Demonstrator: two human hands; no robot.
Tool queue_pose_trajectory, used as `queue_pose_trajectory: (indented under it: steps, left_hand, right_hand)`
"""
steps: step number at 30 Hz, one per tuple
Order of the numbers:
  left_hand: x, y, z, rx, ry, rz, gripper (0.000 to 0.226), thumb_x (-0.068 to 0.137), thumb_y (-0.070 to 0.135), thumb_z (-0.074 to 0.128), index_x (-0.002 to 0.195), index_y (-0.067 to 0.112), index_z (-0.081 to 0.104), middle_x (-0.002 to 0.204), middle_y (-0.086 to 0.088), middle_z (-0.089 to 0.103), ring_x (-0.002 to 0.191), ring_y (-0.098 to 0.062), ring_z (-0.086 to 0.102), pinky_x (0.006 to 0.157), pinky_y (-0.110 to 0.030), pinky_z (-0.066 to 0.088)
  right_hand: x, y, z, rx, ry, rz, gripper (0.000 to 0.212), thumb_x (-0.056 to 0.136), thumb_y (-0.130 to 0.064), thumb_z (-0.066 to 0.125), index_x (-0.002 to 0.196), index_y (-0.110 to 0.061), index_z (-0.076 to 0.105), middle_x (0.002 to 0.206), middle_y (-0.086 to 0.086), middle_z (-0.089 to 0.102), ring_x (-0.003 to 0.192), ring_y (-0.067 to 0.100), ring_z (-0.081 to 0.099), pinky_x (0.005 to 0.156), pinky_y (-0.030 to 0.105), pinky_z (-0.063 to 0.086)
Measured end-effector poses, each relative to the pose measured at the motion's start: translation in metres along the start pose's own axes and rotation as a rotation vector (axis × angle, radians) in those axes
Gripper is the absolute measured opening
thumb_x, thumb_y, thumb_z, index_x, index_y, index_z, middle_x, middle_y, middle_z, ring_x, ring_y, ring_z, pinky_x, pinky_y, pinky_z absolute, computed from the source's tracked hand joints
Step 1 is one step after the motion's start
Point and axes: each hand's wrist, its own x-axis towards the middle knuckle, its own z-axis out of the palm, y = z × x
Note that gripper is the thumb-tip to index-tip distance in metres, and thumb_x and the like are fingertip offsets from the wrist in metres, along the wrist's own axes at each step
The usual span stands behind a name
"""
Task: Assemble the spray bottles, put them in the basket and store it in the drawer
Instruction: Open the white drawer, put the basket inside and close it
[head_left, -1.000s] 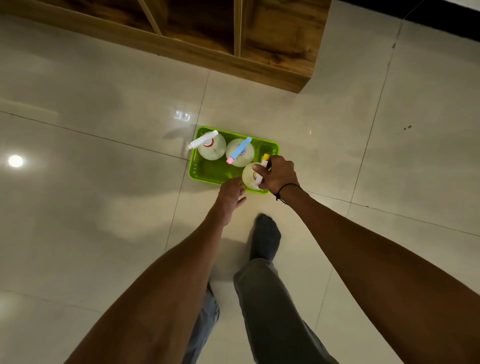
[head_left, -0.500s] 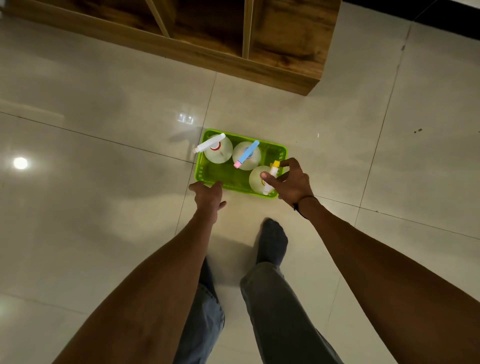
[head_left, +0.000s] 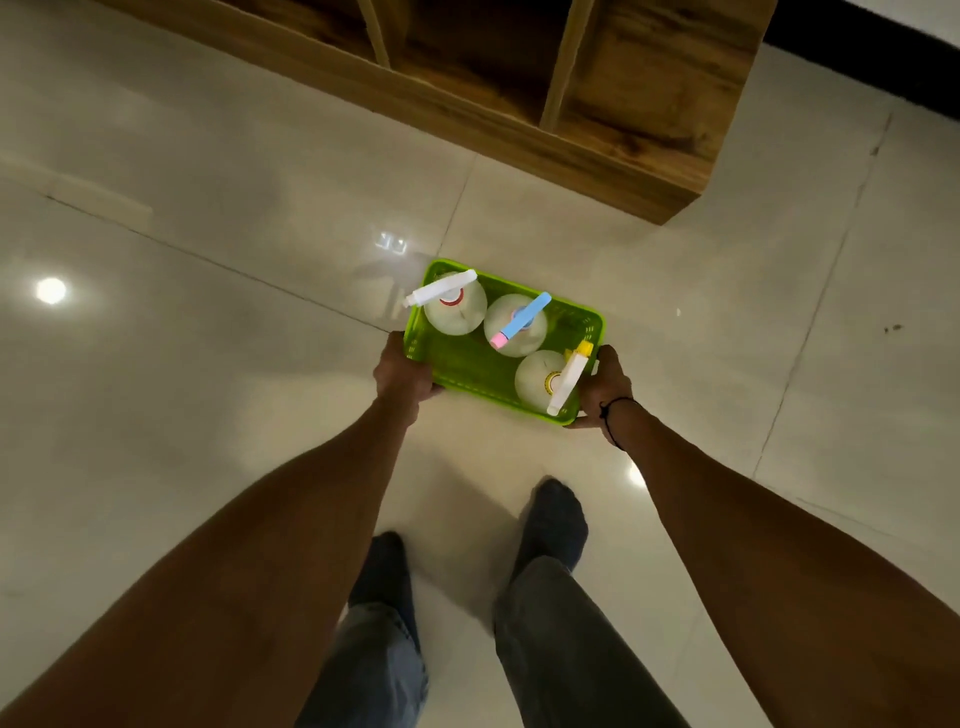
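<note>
A bright green plastic basket (head_left: 582, 325) is over the glossy tiled floor in front of my feet. Three clear spray bottles stand upright in it: one with a white trigger head (head_left: 441, 288) at the far left, one with a blue and pink head (head_left: 519, 319) in the middle, one with a white and yellow head (head_left: 566, 376) at the near right. My left hand (head_left: 402, 374) grips the basket's left end. My right hand (head_left: 605, 387), with a black wrist cord, grips its right end. I cannot tell whether the basket rests on the floor.
A wooden cabinet (head_left: 649, 135) with open compartments and vertical dividers stands beyond the basket, its base low to the floor. My two legs in jeans and dark socks (head_left: 553, 519) are just behind the basket. Pale floor tiles (head_left: 208, 364) spread left and right.
My right hand let go of the yellow-headed bottle and moved to the basket's right end. My left hand slid to its left end. Both hands closed on the basket.
</note>
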Motion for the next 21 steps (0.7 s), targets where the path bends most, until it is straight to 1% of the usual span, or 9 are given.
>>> queue_pose_trajectory:
  steps: [2, 4, 6, 8, 10, 12, 13, 17, 21]
  left_hand:
    - [-0.005, 0.007, -0.013, -0.054, 0.022, -0.03, 0.026, 0.099, 0.018, 0.06, 0.125, 0.016, 0.06, 0.133, -0.02, 0.058, 0.111, -0.045, 0.068, 0.073, -0.059, 0.065]
    - [-0.017, 0.016, -0.03, -0.082, 0.037, -0.059, 0.027, 0.099, 0.018, 0.061, 0.126, 0.015, 0.059, 0.134, -0.021, 0.057, 0.111, -0.046, 0.067, 0.073, -0.06, 0.065]
    - [-0.033, 0.03, -0.052, -0.096, 0.048, -0.091, 0.031, 0.097, 0.016, 0.064, 0.127, 0.015, 0.058, 0.136, -0.022, 0.056, 0.116, -0.047, 0.066, 0.077, -0.062, 0.064]
    - [-0.045, 0.048, -0.075, -0.122, 0.06, -0.102, 0.033, 0.095, 0.015, 0.066, 0.126, 0.015, 0.058, 0.134, -0.022, 0.058, 0.117, -0.048, 0.065, 0.079, -0.062, 0.064]
    - [-0.053, 0.07, -0.099, -0.16, 0.092, -0.091, 0.025, 0.095, 0.016, 0.064, 0.119, 0.014, 0.057, 0.13, -0.022, 0.059, 0.109, -0.049, 0.069, 0.071, -0.059, 0.066]
    - [-0.057, 0.092, -0.124, -0.172, 0.136, -0.079, 0.017, 0.098, 0.014, 0.058, 0.115, 0.014, 0.057, 0.127, -0.023, 0.06, 0.102, -0.05, 0.071, 0.059, -0.054, 0.066]
    - [-0.056, 0.102, -0.137, -0.164, 0.157, -0.076, 0.018, 0.099, 0.01, 0.055, 0.116, 0.014, 0.058, 0.127, -0.023, 0.06, 0.102, -0.051, 0.07, 0.059, -0.054, 0.066]
    - [-0.035, 0.139, -0.196, -0.035, 0.16, -0.044, 0.03, 0.097, 0.004, 0.059, 0.126, 0.01, 0.055, 0.118, -0.02, 0.061, 0.101, -0.044, 0.069, 0.074, -0.054, 0.066]
    - [-0.005, 0.169, -0.264, -0.042, 0.206, -0.043, 0.028, 0.089, 0.007, 0.063, 0.117, 0.009, 0.064, 0.116, -0.024, 0.067, 0.097, -0.043, 0.076, 0.084, -0.053, 0.065]
  right_hand:
    - [-0.007, -0.015, 0.006, -0.04, 0.007, -0.012, 0.016, 0.105, -0.017, 0.049, 0.119, -0.023, 0.048, 0.137, 0.015, 0.049, 0.121, 0.048, 0.058, 0.078, 0.076, 0.056]
    - [-0.022, -0.033, 0.011, -0.141, -0.005, -0.039, 0.026, 0.103, -0.014, 0.051, 0.127, -0.023, 0.048, 0.131, 0.013, 0.047, 0.12, 0.047, 0.057, 0.076, 0.078, 0.055]
    - [-0.044, -0.055, 0.016, -0.174, -0.026, -0.035, 0.027, 0.105, -0.018, 0.051, 0.131, -0.024, 0.049, 0.128, 0.011, 0.047, 0.122, 0.046, 0.057, 0.081, 0.078, 0.054]
    - [-0.067, -0.088, 0.023, -0.11, -0.045, 0.005, 0.018, 0.107, -0.029, 0.047, 0.121, -0.025, 0.058, 0.126, 0.01, 0.05, 0.124, 0.045, 0.058, 0.088, 0.076, 0.053]
    - [-0.082, -0.127, 0.034, -0.126, -0.041, -0.009, 0.017, 0.106, -0.034, 0.046, 0.106, -0.023, 0.059, 0.125, 0.013, 0.054, 0.121, 0.045, 0.059, 0.093, 0.074, 0.053]
    - [-0.091, -0.167, 0.049, -0.296, -0.06, -0.128, 0.015, 0.105, -0.027, 0.046, 0.116, -0.02, 0.054, 0.13, 0.016, 0.056, 0.119, 0.045, 0.06, 0.095, 0.072, 0.053]
    - [-0.096, -0.188, 0.059, -0.381, -0.076, -0.186, 0.019, 0.105, -0.024, 0.046, 0.122, -0.019, 0.052, 0.134, 0.018, 0.056, 0.119, 0.045, 0.06, 0.094, 0.072, 0.054]
    - [-0.109, -0.272, 0.116, -0.563, -0.138, -0.311, 0.033, 0.099, -0.023, 0.045, 0.131, -0.02, 0.051, 0.137, 0.021, 0.053, 0.121, 0.047, 0.059, 0.084, 0.076, 0.055]
    - [-0.11, -0.34, 0.194, -0.666, -0.183, -0.354, 0.036, 0.101, -0.016, 0.058, 0.137, -0.019, 0.052, 0.146, 0.02, 0.051, 0.127, 0.05, 0.057, 0.083, 0.078, 0.053]
